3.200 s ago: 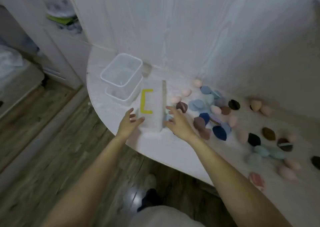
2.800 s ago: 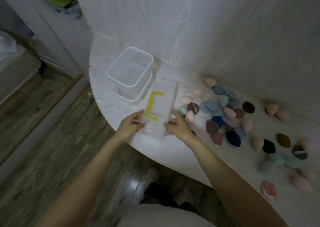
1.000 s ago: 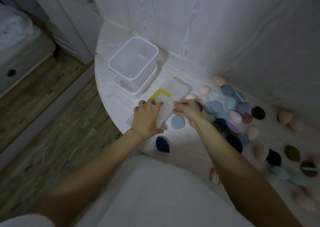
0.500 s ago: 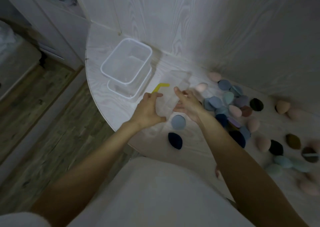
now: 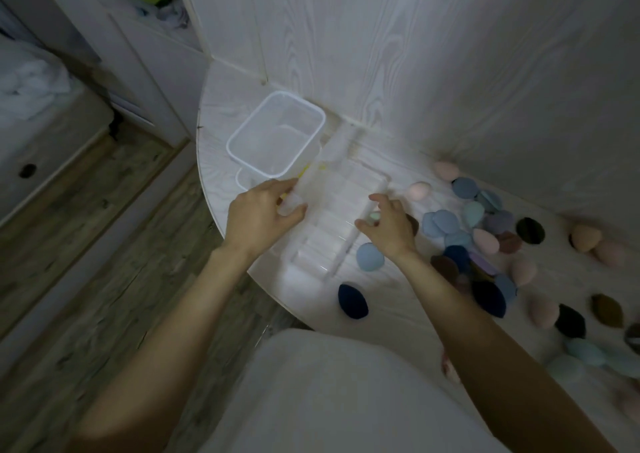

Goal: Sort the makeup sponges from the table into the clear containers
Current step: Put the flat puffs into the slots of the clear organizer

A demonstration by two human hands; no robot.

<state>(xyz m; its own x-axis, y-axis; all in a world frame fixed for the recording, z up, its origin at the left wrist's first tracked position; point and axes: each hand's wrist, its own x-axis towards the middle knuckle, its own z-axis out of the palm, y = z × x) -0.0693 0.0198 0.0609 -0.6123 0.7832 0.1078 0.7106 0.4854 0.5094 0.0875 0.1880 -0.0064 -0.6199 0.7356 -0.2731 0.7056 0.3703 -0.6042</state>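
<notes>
Both hands' grip on the clear box: left hand [image 5: 259, 217] and right hand [image 5: 387, 229] on opposite edges (table [image 5: 398, 296] rim close).

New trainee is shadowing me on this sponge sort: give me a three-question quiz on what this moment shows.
1. True or false: the square clear tub already holds sponges.
2. Which hand grips the raised lid of the long clear case? A) left B) right C) neither
3. Fill in: the dark navy sponge lies nearest the table's ____ edge.

Key
1. False; it looks empty, stacked on another tub.
2. A; the right hand pinches the case's rim on the other side.
3. Front, just nearer the person than the light blue sponge.
</notes>
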